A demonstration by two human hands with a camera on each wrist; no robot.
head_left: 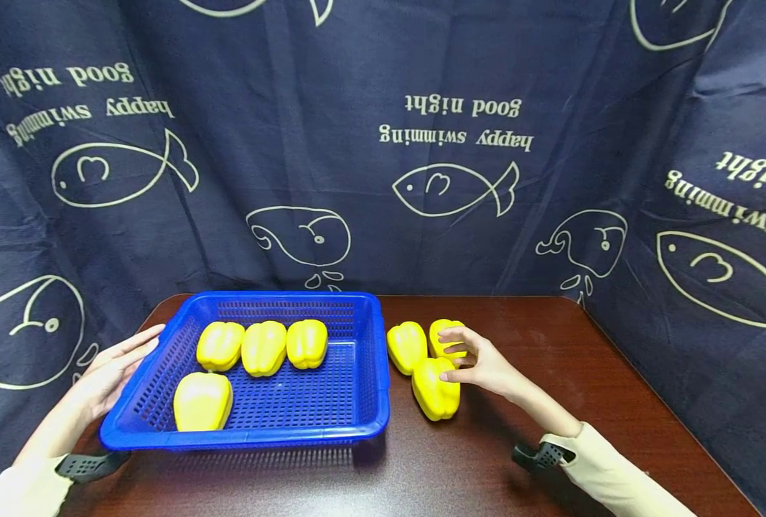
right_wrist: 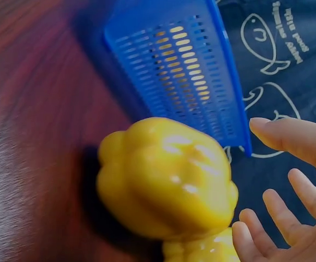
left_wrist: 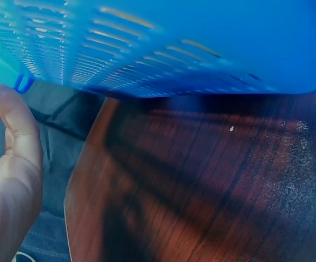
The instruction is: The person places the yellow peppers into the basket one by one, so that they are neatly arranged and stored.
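My left hand (head_left: 108, 377) is at the left side of a blue plastic basket (head_left: 243, 436), fingers stretched along the outside with the tips right at the rim. Its thumb is hidden in the head view. Several yellow bell peppers (head_left: 263, 349) lie inside the basket. Right of it, three more yellow peppers sit close together on the table: a front one (head_left: 436, 391), a back left one (head_left: 407, 347) and a back right one (head_left: 444, 336). Over the front and back right peppers hovers my right hand (head_left: 486, 366), fingers spread and thumb apart, holding nothing in the right wrist view.
The dark brown wooden table (head_left: 531, 337) carries the basket on its left half. A navy curtain (head_left: 460, 237) with white fish and whale drawings closes off the back and both sides. Black straps (head_left: 92, 467) are on both wrists.
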